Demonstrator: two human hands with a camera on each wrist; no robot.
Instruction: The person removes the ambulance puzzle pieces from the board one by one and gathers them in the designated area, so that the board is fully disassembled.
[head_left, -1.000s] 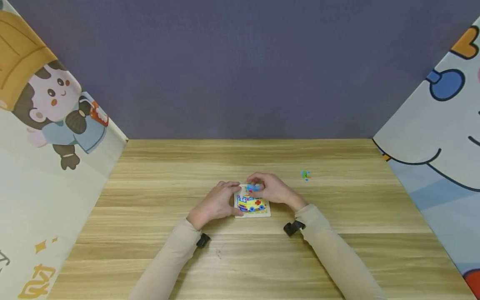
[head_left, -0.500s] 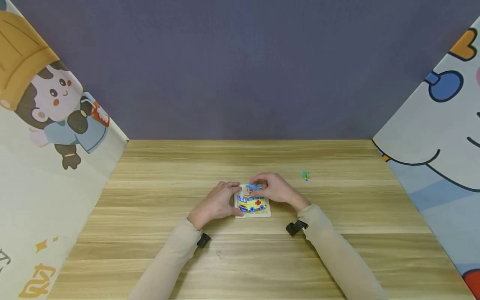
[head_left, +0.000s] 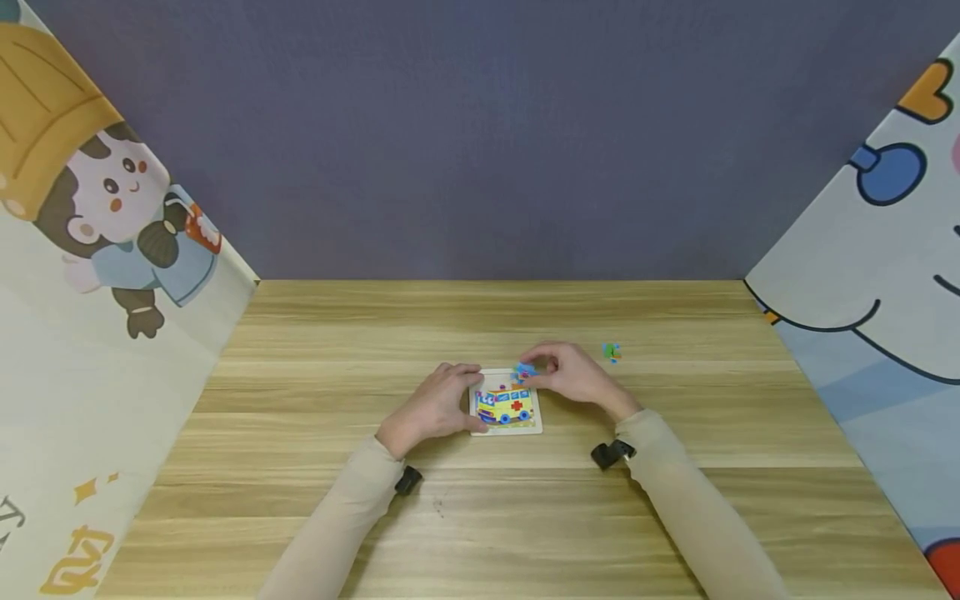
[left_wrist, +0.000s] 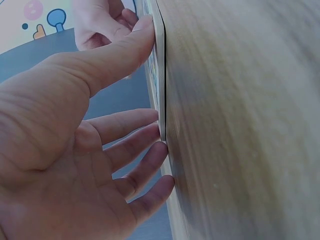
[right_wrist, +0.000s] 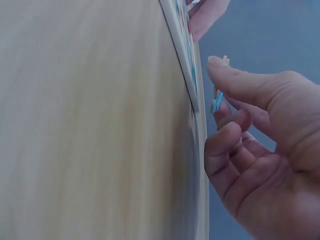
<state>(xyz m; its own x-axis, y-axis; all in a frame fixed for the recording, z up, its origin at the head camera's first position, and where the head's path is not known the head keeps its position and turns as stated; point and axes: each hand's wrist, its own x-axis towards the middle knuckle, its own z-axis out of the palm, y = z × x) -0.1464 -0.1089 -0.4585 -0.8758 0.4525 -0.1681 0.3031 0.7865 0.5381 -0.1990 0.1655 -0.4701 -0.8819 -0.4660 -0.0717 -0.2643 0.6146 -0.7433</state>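
Observation:
A square jigsaw board (head_left: 509, 431) with a yellow ambulance picture lies on the wooden table. Its upper part shows a pale bare surface. My left hand (head_left: 431, 407) rests along its left side; in the left wrist view the thumb (left_wrist: 132, 42) lies at the board's edge, and the nearly straight fingers touch the edge and the table. Over the board's upper right corner, my right hand (head_left: 576, 375) pinches a blue jigsaw piece (head_left: 523, 372) with a pink spot between thumb and index finger. From the right wrist, that piece (right_wrist: 218, 101) appears edge-on, apart from the board.
Another loose jigsaw piece, green and blue with orange (head_left: 612, 352), lies on the table beyond my right hand. A dark blue wall (head_left: 495, 142) stands behind the table (head_left: 360, 325), with cartoon-printed panels at both sides.
My right hand has moved right with the blue piece, from the board's upper middle to its upper right corner, uncovering more of the ambulance. The left hand has stayed in place.

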